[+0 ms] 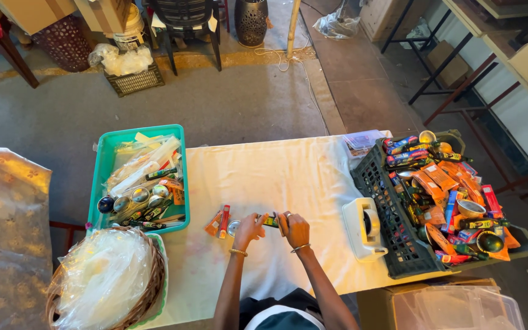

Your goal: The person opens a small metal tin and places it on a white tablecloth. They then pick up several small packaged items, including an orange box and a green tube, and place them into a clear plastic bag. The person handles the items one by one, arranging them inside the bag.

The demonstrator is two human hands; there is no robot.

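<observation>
1. Two hands meet at the near middle of the white cloth-covered tabletop: the left hand and the right hand, each with a thin bangle at the wrist, are both closed around a small dark green bottle with an orange end, held lying sideways between them, just above the cloth.
2. Just left of the left hand lies a small round silver tin, and beside that a red tube and an orange sachet, close together on the cloth.
3. At the near left corner a round wicker basket holds a heap of clear plastic bags.
4. Right of the hands, a white tape dispenser stands at the tabletop's edge, touching the wall of a black plastic crate.
5. That crate is crowded with orange sachets, small dark bottles, red and blue packets and little metal bowls.
6. Below the crate, at the near right, sits a clear plastic lidded box.
7. Farther left, behind the basket, a turquoise plastic tray carries clear wrapped packs, small round tins and more dark bottles.
8. Nothing lies between the hands and the far edge of the cloth; a small clear packet rests at the far right corner.
9. Beyond the tabletop, on the floor, stand a dark plastic chair, a perforated dark metal cylinder and a wire basket of white bags.
</observation>
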